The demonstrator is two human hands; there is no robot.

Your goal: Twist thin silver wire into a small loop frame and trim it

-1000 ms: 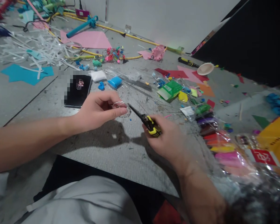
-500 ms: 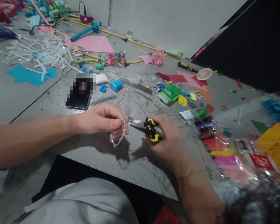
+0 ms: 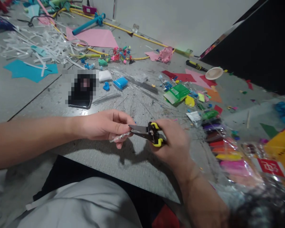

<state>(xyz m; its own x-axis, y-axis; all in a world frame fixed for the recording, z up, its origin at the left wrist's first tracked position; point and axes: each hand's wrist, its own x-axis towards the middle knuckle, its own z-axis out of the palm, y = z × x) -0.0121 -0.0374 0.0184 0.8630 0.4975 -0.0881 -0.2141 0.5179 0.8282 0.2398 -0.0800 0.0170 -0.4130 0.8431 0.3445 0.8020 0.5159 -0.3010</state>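
My left hand (image 3: 109, 125) is closed, thumb against fingers, on a twisted silvery wire loop (image 3: 120, 137). The loop is seen nearly edge-on below the thumb. My right hand (image 3: 172, 139) grips black-and-yellow scissors-like cutters (image 3: 152, 133), whose dark blades are parted and point left. Their tips meet the left fingertips and the end of the wire loop; whether the blades touch the wire I cannot tell. Beyond the hands, loose thin wires (image 3: 106, 98) lie on the grey table (image 3: 133, 110).
A phone (image 3: 82, 91) lies behind my left hand. Blue (image 3: 120, 83) and green packets (image 3: 176, 94) lie farther back. Bagged coloured clay (image 3: 235, 166) is at the right, white paper strips (image 3: 47, 47) at the far left. A shallow pale cup (image 3: 214, 73) sits at the back right.
The wire loop has turned from facing me to nearly edge-on. The cutters' blades have opened wider and now reach the left fingertips. The view has shifted slightly.
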